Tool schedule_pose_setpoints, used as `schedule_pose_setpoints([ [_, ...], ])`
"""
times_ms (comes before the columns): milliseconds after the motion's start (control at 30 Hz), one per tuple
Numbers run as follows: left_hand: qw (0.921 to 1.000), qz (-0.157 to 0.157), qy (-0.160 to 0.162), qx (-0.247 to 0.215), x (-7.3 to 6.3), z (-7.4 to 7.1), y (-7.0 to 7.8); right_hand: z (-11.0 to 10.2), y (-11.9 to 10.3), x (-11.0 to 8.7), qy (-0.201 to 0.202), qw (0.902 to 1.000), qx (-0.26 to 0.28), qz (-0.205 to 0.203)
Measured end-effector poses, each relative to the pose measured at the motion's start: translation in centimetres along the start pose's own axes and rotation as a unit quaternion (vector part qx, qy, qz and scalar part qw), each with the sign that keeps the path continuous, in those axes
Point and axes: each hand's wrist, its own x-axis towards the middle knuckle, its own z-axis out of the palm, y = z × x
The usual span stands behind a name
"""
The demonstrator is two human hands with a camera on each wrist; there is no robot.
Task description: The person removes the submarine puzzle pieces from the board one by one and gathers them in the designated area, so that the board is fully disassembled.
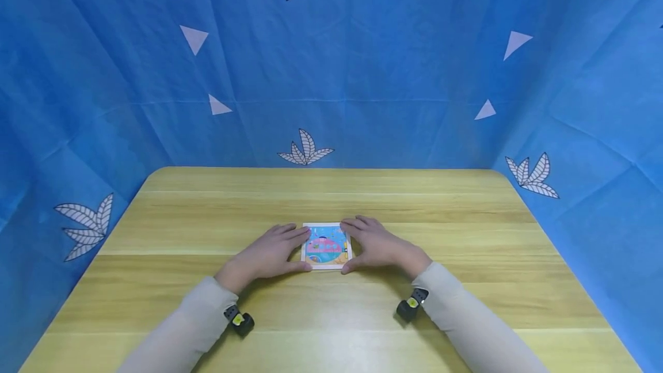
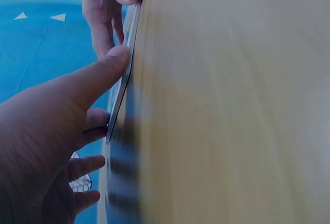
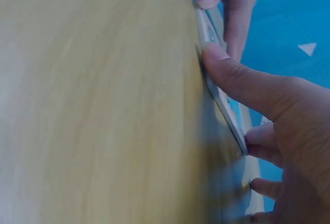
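Note:
A small flat picture board (image 1: 326,246) with a white border lies near the middle of the table, its picture a pink and teal shape on blue with sandy yellow below. My left hand (image 1: 269,252) holds its left side, thumb at the near corner and fingertips at the upper left edge. On the opposite side my right hand (image 1: 380,246) grips it the same way. Seen from the left wrist, the board (image 2: 122,87) is a thin slab edge-on between thumb and index finger, other fingers spread. The right wrist view shows the board's edge (image 3: 227,112) likewise held.
The wood-grain table (image 1: 331,309) extends around the hands on every side. Blue cloth (image 1: 352,62) with white triangles and leaf prints hangs behind it and along both sides. A black wrist strap with a small device (image 1: 239,320) sits on the left sleeve, another (image 1: 411,304) on the right.

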Motion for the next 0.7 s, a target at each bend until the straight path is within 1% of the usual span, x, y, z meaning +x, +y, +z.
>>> schedule_pose_setpoints([
  [133, 1.0000, 0.006, -0.003, -0.004, 0.8, 0.0, 0.9, -0.4, 0.8, -0.8, 0.004, 0.9998, 0.020, 0.003],
  [267, 0.9997, 0.010, -0.007, -0.022, 1.6, 0.0, 1.7, -0.4, 1.4, -1.5, 0.010, 0.9991, 0.040, 0.011],
  [367, 0.9995, 0.010, -0.009, -0.030, 2.0, 0.2, 1.9, -0.5, 1.6, -1.8, 0.011, 0.9986, 0.049, 0.015],
  [467, 0.9994, 0.013, -0.003, -0.032, 2.3, 0.1, 1.7, -0.5, 1.7, -1.9, 0.012, 0.9984, 0.054, 0.013],
  [567, 0.9990, 0.018, 0.013, -0.038, 2.7, -0.2, 1.7, -0.5, 1.8, -1.8, 0.019, 0.9986, 0.049, 0.007],
  [700, 0.9973, 0.026, 0.039, -0.056, 3.3, -0.7, 2.1, -0.6, 1.7, -1.6, 0.059, 0.9971, 0.045, -0.016],
])
